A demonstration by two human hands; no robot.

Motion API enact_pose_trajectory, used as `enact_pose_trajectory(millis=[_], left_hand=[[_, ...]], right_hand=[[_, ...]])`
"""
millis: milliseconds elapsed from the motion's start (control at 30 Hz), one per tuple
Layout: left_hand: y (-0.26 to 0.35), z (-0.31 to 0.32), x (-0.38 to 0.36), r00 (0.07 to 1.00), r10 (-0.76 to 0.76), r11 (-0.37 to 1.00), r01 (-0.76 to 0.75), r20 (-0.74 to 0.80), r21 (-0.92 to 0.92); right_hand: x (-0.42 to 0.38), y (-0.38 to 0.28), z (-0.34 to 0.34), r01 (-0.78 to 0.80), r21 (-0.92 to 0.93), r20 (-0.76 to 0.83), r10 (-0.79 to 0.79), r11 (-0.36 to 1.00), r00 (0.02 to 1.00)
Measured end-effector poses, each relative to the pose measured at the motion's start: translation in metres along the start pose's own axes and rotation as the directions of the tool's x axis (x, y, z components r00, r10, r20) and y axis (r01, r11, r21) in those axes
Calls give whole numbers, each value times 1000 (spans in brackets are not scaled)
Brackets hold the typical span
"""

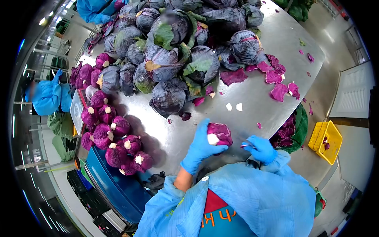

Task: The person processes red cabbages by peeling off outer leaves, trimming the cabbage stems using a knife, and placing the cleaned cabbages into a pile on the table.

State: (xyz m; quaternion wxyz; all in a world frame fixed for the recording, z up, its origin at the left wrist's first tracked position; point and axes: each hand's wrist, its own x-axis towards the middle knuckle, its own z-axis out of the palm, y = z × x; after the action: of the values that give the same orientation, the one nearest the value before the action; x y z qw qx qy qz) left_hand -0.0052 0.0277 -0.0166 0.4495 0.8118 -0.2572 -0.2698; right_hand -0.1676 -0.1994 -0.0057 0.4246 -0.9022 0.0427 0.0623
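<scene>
My left hand (199, 147), in a blue glove, is closed around a trimmed red cabbage (222, 133), its pale cut stem facing left. To the right of it my right hand (260, 149), also gloved in blue, is closed with its fingers pinched together. A small dark tip shows at those fingers, but what it belongs to is hidden. The two hands are apart, over the near edge of the metal table (189, 128). Two white cut pieces of stem (239, 106) lie just beyond the held cabbage.
Untrimmed red cabbages (169, 96) are heaped at the back; several peeled ones (103, 136) sit at the left. Purple leaf scraps (278, 91) lie at the right. A green bag of leaves (298, 128) and a yellow basket (327, 138) stand beyond the table's right edge. Co-workers in blue (49, 94) stand at left.
</scene>
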Motion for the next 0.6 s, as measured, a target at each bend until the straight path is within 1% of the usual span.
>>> enact_pose_trajectory(millis=[33,67,100,133,200,233,267,333,367,400,433,500,533,600], left_hand=[[-1,0,-2,998,-59,986,54,-28,-155],[0,1,-2,1000,6,1000,-7,-30,-28],[2,3,-3,997,71,993,-68,-23,100],[4,4,-2,990,137,965,-132,-7,226],[12,2,1,999,45,993,-44,-6,109],[15,2,3,1000,4,998,-4,2,55],[17,2,5,1000,-5,998,4,12,66],[20,1,4,999,-26,995,23,30,93],[16,2,4,999,3,994,-7,33,109],[8,3,4,999,31,992,-35,33,125],[4,3,4,998,56,988,-60,30,139],[11,0,5,998,6,990,-15,66,140],[13,-1,4,996,-22,991,11,82,136],[11,-1,4,998,4,992,-12,65,124]], right_hand=[[-12,10,-6,-86,10,-28,86,996,996],[-23,21,-13,-173,22,-58,174,985,983],[-32,37,-21,-246,-39,-121,239,969,963],[-31,36,-31,-320,-96,-190,298,943,935],[-24,28,-36,-375,-165,-340,305,912,890],[-16,19,-29,-304,85,-335,314,949,888],[-5,7,-20,-207,331,-332,319,920,888],[21,-22,-10,-87,244,-185,134,966,974],[33,-35,1,-49,280,-146,93,959,985],[42,-41,11,-10,318,-107,46,948,993],[46,-33,19,32,348,-111,7,937,994],[56,-16,32,120,401,-110,-82,908,991],[57,-14,33,130,419,-83,-105,899,991],[57,-10,31,146,450,-33,-146,881,989]])
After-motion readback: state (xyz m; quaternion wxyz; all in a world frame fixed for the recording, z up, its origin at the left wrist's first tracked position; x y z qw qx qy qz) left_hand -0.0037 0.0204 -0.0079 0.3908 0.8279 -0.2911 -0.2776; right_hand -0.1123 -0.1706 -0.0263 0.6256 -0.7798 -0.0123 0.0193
